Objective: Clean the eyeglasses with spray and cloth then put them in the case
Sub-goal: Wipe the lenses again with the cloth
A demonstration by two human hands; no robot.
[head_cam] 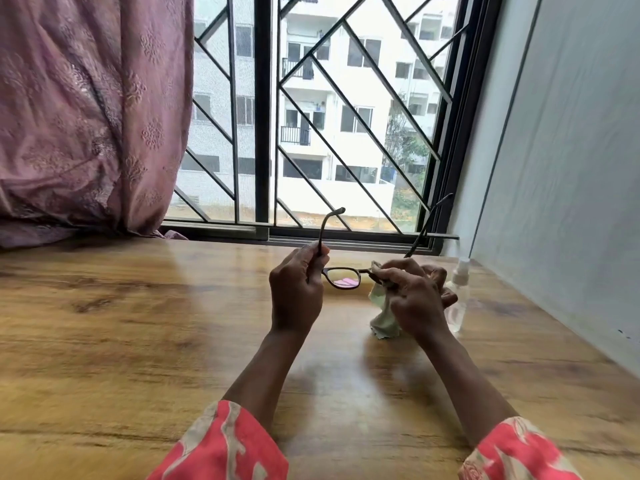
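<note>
Eyeglasses [343,277] were held up above the wooden table [138,323], stretched sideways between the two hands. Their long line ran from the left hand [298,289] across to the right hand [415,299], and both side arms pointed up and away toward the window [311,116].

The left hand was closed around the left side arm, close to the hinge, with the fingers curled and the thumb pressed on top. The tip of that side arm stuck up above the fist. The left lens was just to the right of this hand, bare and easy to see, with a pink shine in it.

The right hand was closed too. It pinched a pale green cloth [382,317] over the right lens, so that lens was hidden. The rest of the cloth hung down below the hand. The picture was a bit blurry there, so I think the thumb was on the near side of the lens, but I could not be sure.

A clear spray bottle [459,299] stood on the table just to the right of the right hand, behind its fingers. No glasses case could be seen.

My guess is that the wiping was under way. The bare left lens lay to the left of the cloth hand, so the cloth would need to slide left along the frame while the left hand kept the glasses steady.
</note>
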